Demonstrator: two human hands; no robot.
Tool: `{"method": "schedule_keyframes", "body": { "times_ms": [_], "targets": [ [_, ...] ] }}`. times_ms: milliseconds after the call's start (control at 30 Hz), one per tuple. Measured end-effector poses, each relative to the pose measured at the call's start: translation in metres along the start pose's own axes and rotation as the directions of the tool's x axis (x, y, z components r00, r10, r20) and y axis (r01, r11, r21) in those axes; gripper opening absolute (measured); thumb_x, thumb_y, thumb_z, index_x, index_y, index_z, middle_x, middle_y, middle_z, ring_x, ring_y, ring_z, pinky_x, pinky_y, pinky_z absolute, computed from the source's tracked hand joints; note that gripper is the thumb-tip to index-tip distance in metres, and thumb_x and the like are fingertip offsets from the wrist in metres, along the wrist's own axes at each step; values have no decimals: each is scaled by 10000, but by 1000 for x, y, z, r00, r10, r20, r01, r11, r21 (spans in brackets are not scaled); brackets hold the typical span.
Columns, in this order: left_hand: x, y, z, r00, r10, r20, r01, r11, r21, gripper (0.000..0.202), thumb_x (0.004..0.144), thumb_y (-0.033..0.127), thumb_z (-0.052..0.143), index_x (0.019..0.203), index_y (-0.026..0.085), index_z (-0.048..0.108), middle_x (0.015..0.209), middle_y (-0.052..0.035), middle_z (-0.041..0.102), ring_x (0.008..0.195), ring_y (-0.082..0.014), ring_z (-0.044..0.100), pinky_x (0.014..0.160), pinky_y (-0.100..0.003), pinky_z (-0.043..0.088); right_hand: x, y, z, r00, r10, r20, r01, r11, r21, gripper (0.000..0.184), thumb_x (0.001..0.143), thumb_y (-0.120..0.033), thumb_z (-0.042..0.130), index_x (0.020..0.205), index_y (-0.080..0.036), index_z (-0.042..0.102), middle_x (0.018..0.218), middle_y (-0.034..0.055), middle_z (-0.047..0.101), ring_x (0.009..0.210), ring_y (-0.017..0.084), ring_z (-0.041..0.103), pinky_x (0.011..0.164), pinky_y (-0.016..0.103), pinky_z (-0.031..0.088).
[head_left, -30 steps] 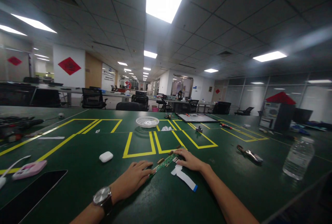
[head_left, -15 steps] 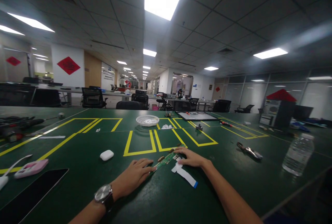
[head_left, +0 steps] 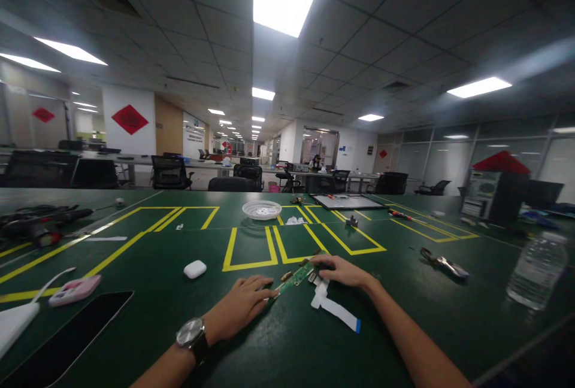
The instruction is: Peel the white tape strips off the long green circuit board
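Note:
A narrow green circuit board (head_left: 296, 279) lies at a slant between my hands on the green table. My left hand (head_left: 245, 304), with a watch on the wrist, has its fingertips closed on the board's near left end. At the far right end, the curled fingers of my right hand (head_left: 344, 272) grip the board's edge. A white ribbon cable (head_left: 339, 311) with a blue tip extends from beside the board, below my right hand. Its upper end is partly hidden near the fingers.
A white earbud case (head_left: 194, 269), pink device (head_left: 75, 290) and black phone (head_left: 74, 337) lie left. Pliers (head_left: 444, 265) and a water bottle (head_left: 536, 271) are right. Beyond are a white basket (head_left: 262, 210), yellow tape outlines, a framed panel (head_left: 345, 202) and a computer tower (head_left: 493, 193).
The view has turned slightly left, so everything appears farther right. The ribbon cable has shifted a little away from the board. Both hands remain at the board's ends.

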State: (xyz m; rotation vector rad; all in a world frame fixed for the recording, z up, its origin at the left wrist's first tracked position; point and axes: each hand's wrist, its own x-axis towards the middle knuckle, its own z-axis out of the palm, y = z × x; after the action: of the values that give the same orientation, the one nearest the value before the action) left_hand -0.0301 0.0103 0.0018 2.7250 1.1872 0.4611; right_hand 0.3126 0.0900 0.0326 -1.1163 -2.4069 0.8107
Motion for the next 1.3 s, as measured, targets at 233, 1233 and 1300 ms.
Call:
{"method": "schedule_keyframes", "body": {
  "times_ms": [233,1233,1300],
  "targets": [
    [0,4,-10,999,-34,29,39,978,-206,399,1030,456,367,1386,342,506,1458,-30,500,1349,-270,428,1092,-461,340,12,-21,33,993,16,-114,-62,910,-411,483,971,-486,402,1312,-215,610,1371,133,563,1274,314,491,1064,489,363],
    [3,7,9,974,-214,-69,214,977,1,729,865,659,546,1402,173,464,1523,-155,389,1413,-349,325,1128,-504,301,5,-23,18,996,80,-28,-84,889,-450,342,790,-349,662,1079,-166,654,982,72,647,851,192,592,712,268,421],
    [3,10,7,973,-219,-78,220,976,4,701,861,664,546,1347,162,504,1472,-166,445,1354,-348,403,1083,-488,359,7,-23,20,998,57,-16,-59,902,-427,280,804,-304,643,1044,-161,666,920,56,648,798,172,579,678,255,410]
  ]
}}
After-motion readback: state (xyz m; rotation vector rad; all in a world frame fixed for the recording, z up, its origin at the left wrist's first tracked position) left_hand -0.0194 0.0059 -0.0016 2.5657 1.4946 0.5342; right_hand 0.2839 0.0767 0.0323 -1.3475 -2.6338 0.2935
